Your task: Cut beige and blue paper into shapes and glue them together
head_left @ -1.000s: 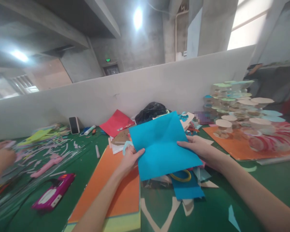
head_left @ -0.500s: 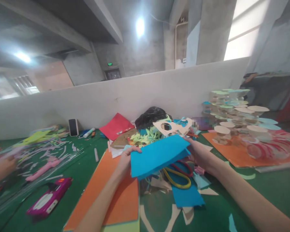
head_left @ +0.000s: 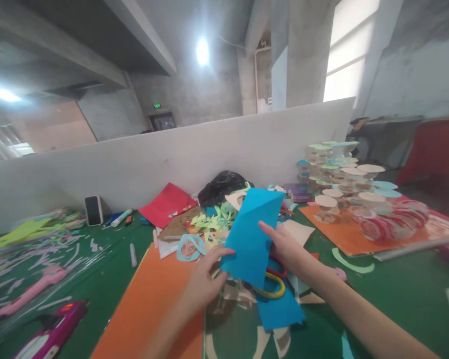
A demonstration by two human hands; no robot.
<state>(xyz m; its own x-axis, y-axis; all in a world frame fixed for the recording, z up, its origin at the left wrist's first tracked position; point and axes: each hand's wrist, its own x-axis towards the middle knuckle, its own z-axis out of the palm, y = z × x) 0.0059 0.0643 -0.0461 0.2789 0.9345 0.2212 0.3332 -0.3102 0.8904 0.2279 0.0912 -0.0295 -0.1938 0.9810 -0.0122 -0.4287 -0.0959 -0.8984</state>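
A folded blue paper sheet (head_left: 252, 234) is held up over the green table (head_left: 396, 294), turned narrow and upright. My left hand (head_left: 205, 276) pinches its lower left edge with the thumb on the paper. My right hand (head_left: 284, 247) grips its right side, fingers pressed against it. Under the hands lie scissors with red and yellow handles (head_left: 274, 288) and another blue sheet (head_left: 279, 311).
An orange sheet (head_left: 153, 304) lies at the near left. Red paper (head_left: 166, 205), a black bag (head_left: 222, 183), green cut-outs (head_left: 213, 219) and a phone (head_left: 94, 210) sit by the white partition. Paper cones on an orange board (head_left: 351, 237) stand right. A magenta tool (head_left: 48, 336) lies far left.
The blue sheet, wide and open a second ago, has been folded and turned upright. Both hands came closer together. The other person's hand at the left edge is out of view.
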